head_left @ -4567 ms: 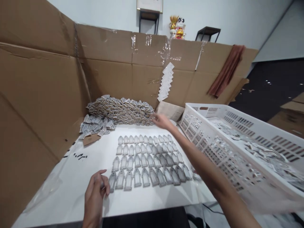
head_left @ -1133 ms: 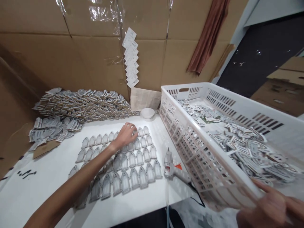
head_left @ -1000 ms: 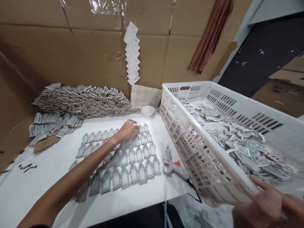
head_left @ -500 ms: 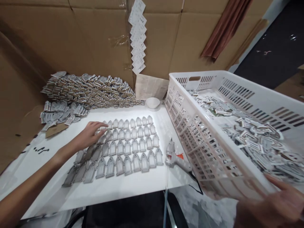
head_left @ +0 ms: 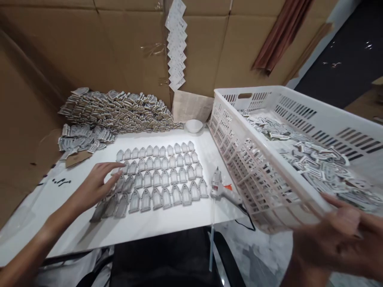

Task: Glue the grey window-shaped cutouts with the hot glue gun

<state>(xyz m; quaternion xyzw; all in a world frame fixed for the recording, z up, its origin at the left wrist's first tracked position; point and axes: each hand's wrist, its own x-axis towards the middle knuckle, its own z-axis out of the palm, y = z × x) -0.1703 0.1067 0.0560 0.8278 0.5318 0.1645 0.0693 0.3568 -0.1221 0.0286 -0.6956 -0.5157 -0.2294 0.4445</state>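
four neat rows of arch-shaped pieces (head_left: 161,175) sit mid table (head_left: 143,225). left hand (head_left: 95,185), grip wide and flat, rests on their left edge and could smear them. right hand (head_left: 335,235) clamps the tilted basket (head_left: 269,199) rim, which might tip.

Two hands (head_left: 95,185), one white basket (head_left: 254,159), one glue gun (head_left: 220,187), one small bowl (head_left: 194,125)
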